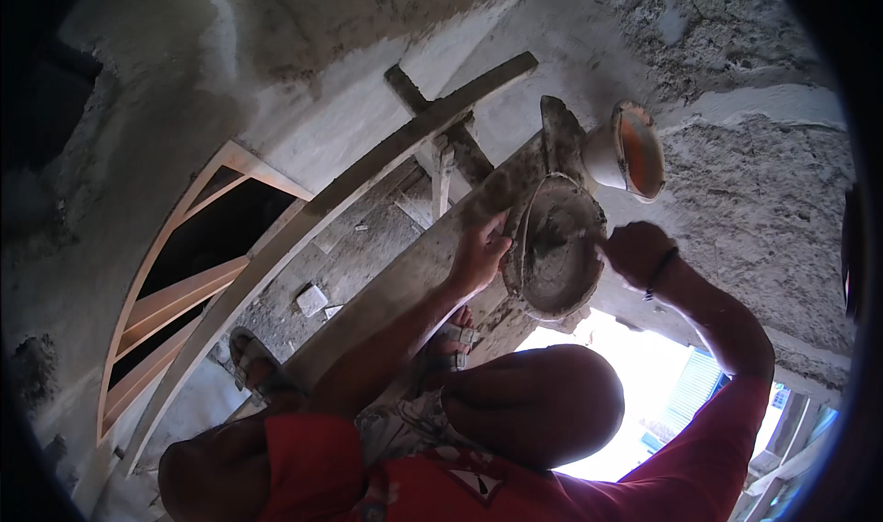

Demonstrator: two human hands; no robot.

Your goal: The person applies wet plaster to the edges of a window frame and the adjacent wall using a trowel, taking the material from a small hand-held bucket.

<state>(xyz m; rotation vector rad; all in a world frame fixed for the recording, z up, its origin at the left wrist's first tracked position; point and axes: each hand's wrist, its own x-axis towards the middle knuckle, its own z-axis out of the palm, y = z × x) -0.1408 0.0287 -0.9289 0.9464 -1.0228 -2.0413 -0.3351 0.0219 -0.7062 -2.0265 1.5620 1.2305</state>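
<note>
A round, shallow pan (578, 292) crusted with grey mortar rests tilted on a long plank in front of me. My left hand (478, 257) grips its left rim, the thumb on the near side and the fingers partly hidden behind. Wet-looking mortar (561, 232) lies inside the pan. At the right rim my right hand (641, 253) is closed in a fist, a dark band on its wrist. What that fist holds, if anything, is hidden by the fingers.
Beyond the pan stands a bucket (602, 159) with an orange inside. Long wooden planks (368, 186) cross below me, one curved in view. A wooden-framed opening (184, 292) is at left. Rough plastered wall (754, 191) rises at right. Rubble (312, 299) lies on the floor.
</note>
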